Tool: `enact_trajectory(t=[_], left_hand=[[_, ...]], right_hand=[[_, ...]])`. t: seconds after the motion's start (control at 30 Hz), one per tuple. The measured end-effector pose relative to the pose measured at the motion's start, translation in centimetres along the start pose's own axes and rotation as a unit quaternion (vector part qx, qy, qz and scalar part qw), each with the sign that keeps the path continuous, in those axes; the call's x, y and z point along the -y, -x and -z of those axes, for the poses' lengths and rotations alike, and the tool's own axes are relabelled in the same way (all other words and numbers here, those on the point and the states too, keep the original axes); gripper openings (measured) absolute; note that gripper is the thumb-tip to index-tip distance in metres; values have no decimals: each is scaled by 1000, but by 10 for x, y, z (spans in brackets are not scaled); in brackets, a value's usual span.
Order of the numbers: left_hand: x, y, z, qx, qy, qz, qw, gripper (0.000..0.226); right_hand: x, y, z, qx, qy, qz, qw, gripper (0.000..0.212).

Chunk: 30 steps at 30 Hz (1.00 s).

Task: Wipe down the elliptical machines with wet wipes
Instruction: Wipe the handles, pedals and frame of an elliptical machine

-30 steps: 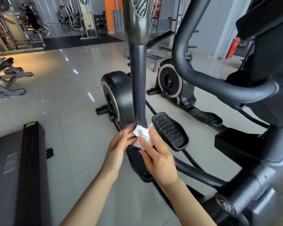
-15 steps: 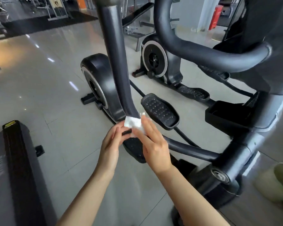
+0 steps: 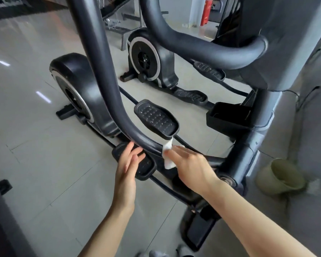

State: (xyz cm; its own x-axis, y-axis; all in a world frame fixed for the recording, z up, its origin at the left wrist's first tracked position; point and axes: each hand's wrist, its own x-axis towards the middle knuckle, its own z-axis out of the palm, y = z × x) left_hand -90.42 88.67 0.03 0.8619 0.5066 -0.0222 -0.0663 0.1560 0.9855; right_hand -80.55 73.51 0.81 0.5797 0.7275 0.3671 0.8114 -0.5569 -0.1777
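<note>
bright daylight | glare streaks on floor [image 3: 22,75] | wide-angle edge bending | lower right blurred

Left hand [image 3: 127,166] open, right hand [image 3: 190,166] seemingly pinching.

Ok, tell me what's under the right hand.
A white wipe sticks out from under the right hand, against the curved bar. The rest of the wipe and bar there is covered.

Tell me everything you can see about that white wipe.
The wet wipe is small, white, crumpled and looks soft like paper or cloth. The right hand pinches it and presses it against the curved dark bar of the elliptical, just below a studded pedal. The left hand is not touching it.
</note>
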Motion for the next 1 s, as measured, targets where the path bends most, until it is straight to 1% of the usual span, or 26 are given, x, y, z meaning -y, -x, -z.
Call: enact_trajectory(t=[0.1, 0.13, 0.2, 0.27, 0.33, 0.4, 0.43, 0.47, 0.53, 0.6, 0.67, 0.7, 0.8, 0.87, 0.93, 0.97, 1.0], left_hand=[[0, -1, 1, 8, 5, 5, 1000, 53], [0, -1, 2, 9, 6, 7, 1000, 51], [0, -1, 3, 5, 4, 10, 1000, 46], [1, -2, 3, 6, 0, 7, 1000, 45], [1, -2, 1, 11, 0, -2, 1000, 53], [1, -1, -1, 15, 6, -4, 1000, 64], [2, -1, -2, 14, 10, -4, 1000, 66], [3, -1, -3, 14, 11, -6, 1000, 69], [3, 2, -6, 13, 11, -6, 1000, 69], [3, 3, -8, 1, 14, -5, 1000, 60], [2, 5, -7, -6, 14, -2, 1000, 53], [1, 6, -7, -6, 13, 0, 1000, 52], [2, 9, -9, -15, 9, 13, 1000, 39], [10, 13, -17, -23, 5, 50, 998, 29], [21, 21, -35, 13, -16, 94, 995, 22], [25, 27, -45, 47, -44, 93, 994, 19], [29, 33, -55, 84, -79, 69, 991, 18]], right_hand=[[37, -46, -10, -73, -107, -47, 990, 40], [39, -52, -13, -86, -127, -44, 987, 39], [30, -45, -15, -66, -106, -23, 992, 44], [6, -18, -8, 10, -49, -34, 998, 53], [-25, 9, 12, 86, 10, -66, 994, 54], [-59, 30, 40, 185, 88, -102, 974, 55], [-75, 37, 55, 225, 101, -114, 962, 54], [-87, 41, 68, 256, 100, -134, 952, 52], [-97, 42, 85, 272, 99, -170, 942, 52], [-88, 37, 85, 269, 111, -184, 939, 52], [-72, 32, 68, 269, 125, -186, 937, 49], [-63, 33, 56, 250, 129, -199, 939, 49], [-48, 45, 34, 143, 154, -230, 950, 52], [-42, 55, 34, 83, 131, -248, 956, 48], [-43, 57, 46, 80, 129, -283, 947, 27], [-50, 57, 50, 87, 107, -311, 940, 24], [-62, 57, 52, 70, 92, -327, 938, 27]])
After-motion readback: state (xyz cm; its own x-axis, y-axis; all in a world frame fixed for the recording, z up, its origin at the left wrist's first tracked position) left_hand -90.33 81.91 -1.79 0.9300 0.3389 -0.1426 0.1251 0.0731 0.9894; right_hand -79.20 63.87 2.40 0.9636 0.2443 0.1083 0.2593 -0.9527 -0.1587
